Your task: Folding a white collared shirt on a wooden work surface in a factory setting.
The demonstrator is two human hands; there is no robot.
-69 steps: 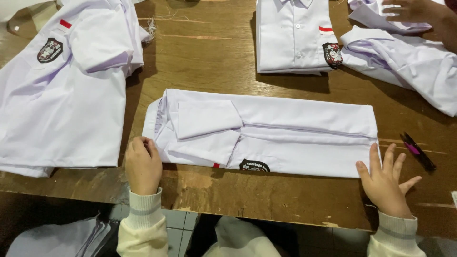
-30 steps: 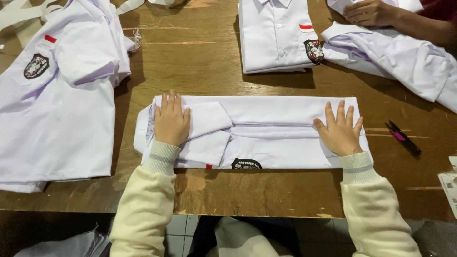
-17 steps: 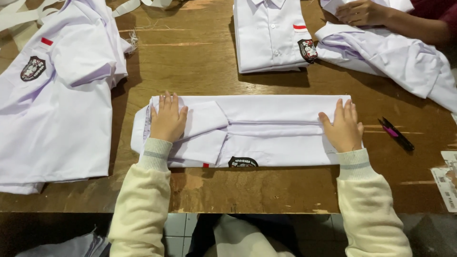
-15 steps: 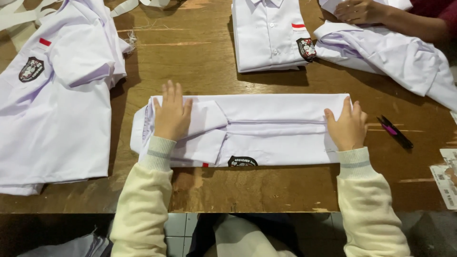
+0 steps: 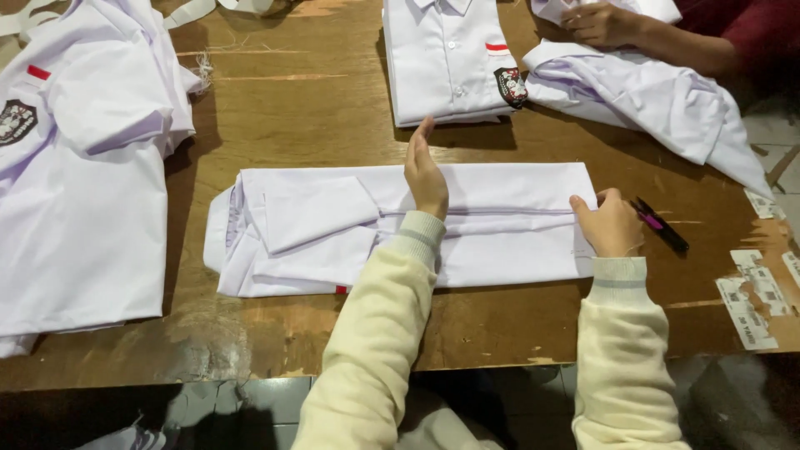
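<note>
A white shirt, folded into a long strip, lies across the wooden table in front of me. My left hand stands on its edge across the middle of the strip, fingers straight and together, pressing down. My right hand grips the strip's right end, fingers curled around the fabric edge. Both arms wear cream sleeves.
An unfolded white shirt with a dark badge lies at left. A folded white shirt sits at the back. Another person's hand rests on a crumpled white shirt at back right. A black-and-pink pen lies beside my right hand; paper labels are stuck at the right edge.
My left hand slid from the strip's left end to its middle and turned onto its edge. My right hand went from lying flat on the right end to gripping it.
</note>
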